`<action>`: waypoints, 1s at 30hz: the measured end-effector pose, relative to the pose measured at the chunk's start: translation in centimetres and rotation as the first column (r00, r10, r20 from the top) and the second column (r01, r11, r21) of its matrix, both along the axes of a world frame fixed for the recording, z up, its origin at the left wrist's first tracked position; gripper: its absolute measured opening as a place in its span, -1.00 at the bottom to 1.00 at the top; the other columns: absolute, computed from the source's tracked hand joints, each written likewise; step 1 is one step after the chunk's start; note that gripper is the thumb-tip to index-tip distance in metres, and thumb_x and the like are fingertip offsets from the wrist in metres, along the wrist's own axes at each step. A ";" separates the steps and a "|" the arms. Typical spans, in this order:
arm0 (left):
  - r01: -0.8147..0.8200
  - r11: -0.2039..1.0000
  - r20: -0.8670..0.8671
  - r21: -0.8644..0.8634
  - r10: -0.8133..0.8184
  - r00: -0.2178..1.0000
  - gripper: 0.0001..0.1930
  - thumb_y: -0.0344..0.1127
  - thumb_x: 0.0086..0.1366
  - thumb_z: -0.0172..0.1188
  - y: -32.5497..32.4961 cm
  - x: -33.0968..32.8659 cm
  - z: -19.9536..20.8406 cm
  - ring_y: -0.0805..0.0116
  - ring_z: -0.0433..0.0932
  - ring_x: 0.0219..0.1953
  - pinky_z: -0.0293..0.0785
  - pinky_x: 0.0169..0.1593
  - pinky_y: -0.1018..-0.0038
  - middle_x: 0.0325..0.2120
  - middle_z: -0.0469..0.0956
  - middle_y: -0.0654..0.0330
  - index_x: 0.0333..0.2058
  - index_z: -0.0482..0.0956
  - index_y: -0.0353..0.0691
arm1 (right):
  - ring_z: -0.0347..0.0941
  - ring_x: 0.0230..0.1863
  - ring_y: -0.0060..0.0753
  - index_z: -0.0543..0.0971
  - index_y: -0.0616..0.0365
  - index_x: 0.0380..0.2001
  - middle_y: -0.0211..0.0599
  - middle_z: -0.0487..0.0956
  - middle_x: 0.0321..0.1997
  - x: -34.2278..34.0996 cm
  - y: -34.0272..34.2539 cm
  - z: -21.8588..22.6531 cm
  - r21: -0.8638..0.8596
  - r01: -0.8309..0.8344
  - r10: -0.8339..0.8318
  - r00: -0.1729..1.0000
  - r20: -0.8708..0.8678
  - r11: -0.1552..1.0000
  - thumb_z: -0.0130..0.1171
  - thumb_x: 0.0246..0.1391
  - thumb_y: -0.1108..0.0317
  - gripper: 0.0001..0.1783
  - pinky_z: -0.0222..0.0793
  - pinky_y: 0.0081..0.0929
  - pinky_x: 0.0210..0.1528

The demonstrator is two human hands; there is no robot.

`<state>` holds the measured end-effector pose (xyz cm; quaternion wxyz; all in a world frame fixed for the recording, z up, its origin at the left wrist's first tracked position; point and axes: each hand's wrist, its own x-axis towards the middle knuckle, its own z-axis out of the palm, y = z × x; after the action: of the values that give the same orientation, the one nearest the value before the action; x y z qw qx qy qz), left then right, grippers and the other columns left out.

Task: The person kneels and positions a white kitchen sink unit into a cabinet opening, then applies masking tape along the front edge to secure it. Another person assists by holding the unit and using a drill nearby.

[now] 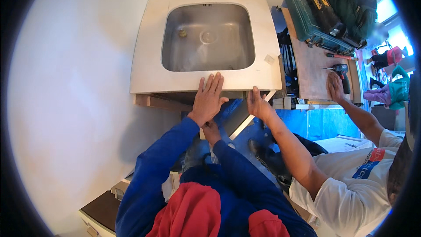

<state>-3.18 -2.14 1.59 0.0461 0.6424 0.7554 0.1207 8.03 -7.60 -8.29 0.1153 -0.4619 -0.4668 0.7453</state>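
Observation:
My left hand (207,101) lies flat, fingers stretched out, over the front edge of a white countertop (149,57) with a steel sink (206,39) set in it. Below it, my right hand (212,132) is beside a dark panel (239,116) with a pale edge, under the counter. My left wrist and the shadow hide its fingers, so its grip cannot be made out. A co-worker's hand (259,104) holds the front right corner, where the panel's pale edge meets the countertop.
At right, the co-worker's other hand (335,87) rests on a wooden board (311,68) beside a cordless drill (341,69). Green tool case (302,17), black case (322,6) and red-handled tool (340,56) lie there too. A drawer unit (98,213) stands lower left, near the white wall (79,83).

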 end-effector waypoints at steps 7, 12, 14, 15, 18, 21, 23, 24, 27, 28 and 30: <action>-0.007 0.997 -0.059 0.071 0.011 0.998 -0.26 -0.02 0.44 0.12 2.6 -1.9 -1.3 -0.02 0.17 0.49 -0.04 0.53 -0.06 0.46 0.22 0.02 0.45 0.20 -0.30 | 0.52 -0.16 -0.48 0.49 0.19 -0.07 -0.34 0.56 -0.20 1.0 0.6 2.0 -0.129 0.103 -0.121 0.984 -0.134 0.986 0.15 0.34 0.43 -0.85 0.41 -0.45 -0.03; 0.038 0.993 0.120 0.116 -0.051 0.991 -0.31 -0.12 0.32 0.33 4.0 -3.9 -1.0 0.00 0.37 0.35 -0.06 0.54 -0.04 0.25 0.46 -0.06 0.32 0.37 -0.36 | 0.52 -0.20 -0.54 0.48 0.15 -0.08 -0.40 0.55 -0.21 2.8 1.6 7.2 -0.051 0.115 -0.124 0.969 -0.214 0.992 0.13 0.35 0.50 -0.88 0.43 -0.49 -0.07; 0.073 0.995 0.217 0.062 -0.084 0.973 -0.30 -0.10 0.31 0.34 4.6 -5.0 -1.0 -0.03 0.40 0.32 -0.04 0.54 -0.02 0.21 0.50 -0.07 0.32 0.38 -0.34 | 0.51 -0.19 -0.56 0.49 0.15 -0.06 -0.41 0.56 -0.20 3.8 2.1 9.9 -0.061 0.092 -0.101 0.982 -0.160 0.994 0.12 0.36 0.50 -0.87 0.43 -0.52 -0.07; 0.085 0.995 0.248 0.046 -0.094 0.964 -0.30 -0.09 0.31 0.35 5.2 -5.8 -1.1 -0.05 0.41 0.30 -0.03 0.54 -0.01 0.19 0.52 -0.08 0.32 0.38 -0.33 | 0.51 -0.19 -0.57 0.49 0.15 -0.05 -0.41 0.56 -0.19 4.3 2.3 11.2 -0.023 0.137 -0.139 0.967 -0.212 0.990 0.11 0.36 0.49 -0.86 0.42 -0.53 -0.06; 0.131 0.983 0.406 -0.125 -0.070 0.911 -0.49 -0.10 0.33 0.33 7.5 -7.8 -1.5 -0.05 0.44 0.25 0.17 0.39 -0.03 0.07 0.60 -0.09 0.15 0.57 -0.28 | 0.51 -0.18 -0.57 0.49 0.15 0.01 -0.40 0.59 -0.15 5.6 3.1 13.9 -0.032 0.180 -0.182 0.948 -0.260 0.983 0.11 0.38 0.45 -0.82 0.44 -0.55 -0.04; 0.165 0.964 0.536 -0.208 -0.029 0.844 -0.63 -0.11 0.37 0.29 9.6 -9.5 -1.3 -0.08 0.52 0.13 0.31 0.23 -0.02 -0.03 0.65 -0.03 0.02 0.66 -0.22 | 0.52 -0.16 -0.55 0.48 0.14 0.04 -0.37 0.60 -0.13 6.1 4.3 14.8 0.017 0.190 -0.180 0.952 -0.248 0.982 0.11 0.37 0.45 -0.78 0.45 -0.52 -0.02; 0.127 0.991 0.487 -0.047 -0.088 0.869 -0.69 -0.12 0.39 0.27 8.3 -9.5 -0.2 -0.13 0.57 0.02 0.40 0.13 0.00 -0.09 0.68 0.00 -0.05 0.70 -0.20 | 0.53 -0.13 -0.49 0.47 0.13 0.09 -0.33 0.60 -0.11 6.5 4.9 15.0 0.041 0.188 -0.168 0.942 -0.289 0.981 0.12 0.37 0.42 -0.73 0.44 -0.48 0.00; 0.096 0.985 0.386 0.143 -0.145 0.911 -0.70 -0.13 0.40 0.25 7.3 -9.0 0.5 -0.17 0.59 -0.03 0.44 0.08 0.02 -0.12 0.69 0.01 -0.07 0.70 -0.20 | 0.53 -0.13 -0.48 0.47 0.13 0.10 -0.32 0.61 -0.11 6.7 5.0 15.1 0.050 0.195 -0.172 0.941 -0.292 0.980 0.14 0.37 0.39 -0.72 0.44 -0.49 0.00; 0.124 0.981 0.457 0.149 -0.179 0.871 -0.71 -0.14 0.41 0.30 2.1 -6.2 2.9 0.07 0.67 -0.22 0.55 -0.08 0.20 -0.27 0.71 0.09 -0.09 0.69 -0.24 | 0.52 -0.13 -0.49 0.46 0.13 0.12 -0.31 0.61 -0.11 7.5 5.2 15.5 0.108 0.172 -0.136 0.951 -0.278 0.979 0.16 0.39 0.32 -0.70 0.43 -0.50 -0.02; 0.171 0.985 0.659 0.007 -0.133 0.740 -0.71 -0.15 0.41 0.32 -0.1 -5.0 3.6 0.18 0.66 -0.22 0.56 -0.09 0.26 -0.28 0.70 0.12 -0.09 0.68 -0.25 | 0.52 -0.14 -0.49 0.46 0.14 0.12 -0.30 0.61 -0.11 7.6 5.0 15.7 0.134 0.153 -0.111 0.954 -0.278 0.979 0.17 0.40 0.30 -0.69 0.43 -0.51 -0.03; 0.215 0.970 0.897 -0.110 0.004 0.442 -0.73 -0.19 0.37 0.39 -3.5 -2.8 4.6 0.40 0.63 -0.23 0.55 -0.11 0.39 -0.31 0.69 0.18 -0.14 0.67 -0.29 | 0.50 -0.16 -0.52 0.46 0.14 0.12 -0.32 0.61 -0.14 7.8 4.6 15.8 0.178 0.107 -0.064 0.971 -0.232 0.978 0.18 0.41 0.26 -0.67 0.41 -0.53 -0.08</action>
<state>-5.94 -5.62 6.20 0.5095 0.5204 0.5849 0.3570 15.83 -2.98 7.48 0.2430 -0.3810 -0.4992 0.7393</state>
